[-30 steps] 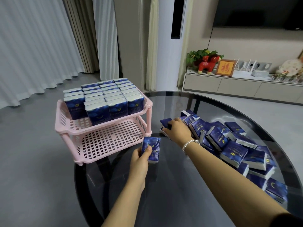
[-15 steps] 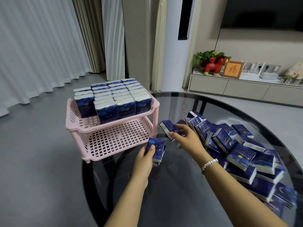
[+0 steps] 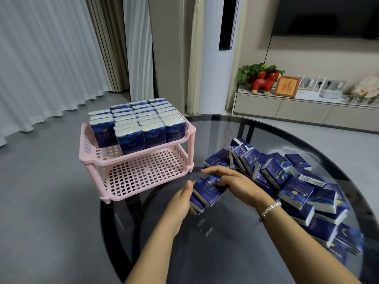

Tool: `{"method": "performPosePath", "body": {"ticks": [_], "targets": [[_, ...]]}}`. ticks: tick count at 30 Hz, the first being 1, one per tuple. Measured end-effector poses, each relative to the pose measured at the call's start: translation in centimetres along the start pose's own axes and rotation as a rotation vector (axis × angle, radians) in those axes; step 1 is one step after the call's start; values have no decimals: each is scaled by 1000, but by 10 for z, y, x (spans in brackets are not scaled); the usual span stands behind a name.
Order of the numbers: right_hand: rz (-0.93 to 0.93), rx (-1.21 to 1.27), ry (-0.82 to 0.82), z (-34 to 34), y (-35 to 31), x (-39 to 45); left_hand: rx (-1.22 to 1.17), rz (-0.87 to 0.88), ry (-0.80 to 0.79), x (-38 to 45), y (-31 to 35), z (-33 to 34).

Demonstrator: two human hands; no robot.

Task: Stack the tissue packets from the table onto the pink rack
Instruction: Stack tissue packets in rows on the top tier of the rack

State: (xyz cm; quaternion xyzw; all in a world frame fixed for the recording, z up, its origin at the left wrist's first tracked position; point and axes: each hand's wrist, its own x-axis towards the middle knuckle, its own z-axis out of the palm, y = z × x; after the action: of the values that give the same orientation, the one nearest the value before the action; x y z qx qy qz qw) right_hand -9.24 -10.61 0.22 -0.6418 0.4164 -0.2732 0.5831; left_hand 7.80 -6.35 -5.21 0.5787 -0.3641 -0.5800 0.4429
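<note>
Both hands meet over the glass table [image 3: 225,253], just in front of the pink rack [image 3: 141,160]. The left hand [image 3: 180,199] holds a small stack of tissue packets [image 3: 205,193] from the side, and the right hand [image 3: 235,182] curls over the top packet. The rack's upper shelf is packed with upright packets, its lower shelf bare. A loose pile of packets [image 3: 297,185] lies to the right.
</note>
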Motion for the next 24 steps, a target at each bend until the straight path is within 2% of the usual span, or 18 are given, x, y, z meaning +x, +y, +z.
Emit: {"method": "performPosePath", "body": {"ticks": [3, 7, 9, 11, 13, 17, 21, 24], "targets": [[10, -88, -62, 7, -5, 6, 21, 13, -51, -3, 2, 3], [-29, -27, -22, 10, 0, 20, -15, 83, 17, -3, 1, 2], [-24, -106, 183, 7, 5, 33, -56, 104, 94, -2, 4, 1], [34, -358, 454, 0, 13, 47, -91, 122, 142, -2, 6, 0], [99, -601, 577, -5, 23, 59, -105, 138, 158, -4, 7, 0], [184, -798, 554, -4, 31, 72, -135, 150, 189, -2, 9, 0], [208, -796, 601, 0, 30, 76, -148, 144, 238, -3, 12, -2], [269, -765, 514, 0, 31, 77, -145, 161, 244, -4, 12, -4]]}}
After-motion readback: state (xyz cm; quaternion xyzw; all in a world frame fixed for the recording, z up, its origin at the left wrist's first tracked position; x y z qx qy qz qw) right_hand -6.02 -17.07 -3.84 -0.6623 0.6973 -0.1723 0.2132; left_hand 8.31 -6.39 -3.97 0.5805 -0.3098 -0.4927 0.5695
